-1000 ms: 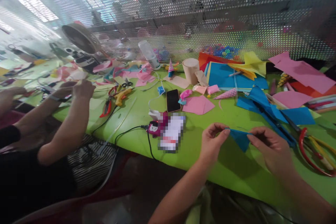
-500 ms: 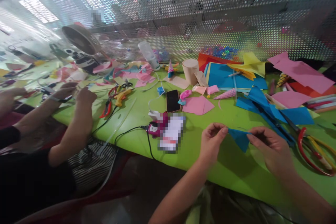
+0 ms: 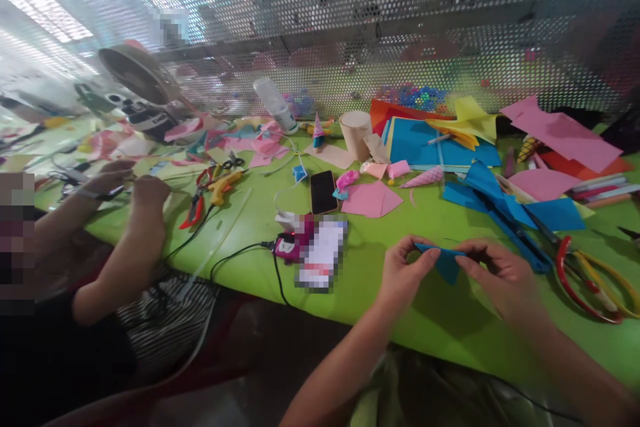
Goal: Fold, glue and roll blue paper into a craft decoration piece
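Blue paper (image 3: 447, 267) hangs above the green table (image 3: 370, 307).

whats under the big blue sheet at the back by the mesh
A pale yellow sheet peeks out along the left edge of the big blue sheet, and red-orange paper shows behind it. Anything fully beneath is covered, so I can't tell.

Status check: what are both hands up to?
Both hands, left and right, pinching small blue paper piece. Red-and-yellow-handled scissors beside right hand. Nothing between hands and paper.
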The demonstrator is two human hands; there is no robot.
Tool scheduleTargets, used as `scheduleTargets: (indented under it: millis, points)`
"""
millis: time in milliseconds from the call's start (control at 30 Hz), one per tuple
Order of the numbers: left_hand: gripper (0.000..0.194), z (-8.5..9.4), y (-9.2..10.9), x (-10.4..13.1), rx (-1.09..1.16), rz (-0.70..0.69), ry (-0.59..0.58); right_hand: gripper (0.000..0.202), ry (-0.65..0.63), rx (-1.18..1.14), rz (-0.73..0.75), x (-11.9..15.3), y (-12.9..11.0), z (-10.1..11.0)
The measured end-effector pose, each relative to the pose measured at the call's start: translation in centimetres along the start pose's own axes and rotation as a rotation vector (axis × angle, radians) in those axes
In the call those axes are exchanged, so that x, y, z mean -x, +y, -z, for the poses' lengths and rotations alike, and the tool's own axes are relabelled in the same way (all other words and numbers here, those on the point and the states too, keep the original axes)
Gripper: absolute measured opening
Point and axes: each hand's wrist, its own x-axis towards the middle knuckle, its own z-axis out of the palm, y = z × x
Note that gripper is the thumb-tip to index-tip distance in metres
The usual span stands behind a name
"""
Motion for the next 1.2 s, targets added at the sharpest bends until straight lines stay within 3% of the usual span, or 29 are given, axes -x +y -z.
scheduleTargets:
  millis: [367,933,1200]
  points:
    - [0.032,-0.23,0.14,0.10,-0.033,0.029,-0.068,0.018,-0.002,0.023,0.021,0.07,-0.40,-0.08]
    - [0.029,-0.20,-0.08,0.11,-0.049,0.001,-0.062,0.018,-0.008,0.045,0.043,-0.02,0.17,-0.04]
    - [0.035,-0.05,-0.41,-0.11,0.027,0.059,-0.059,0.021,-0.007,0.043,0.032,-0.29,0.31,-0.09]
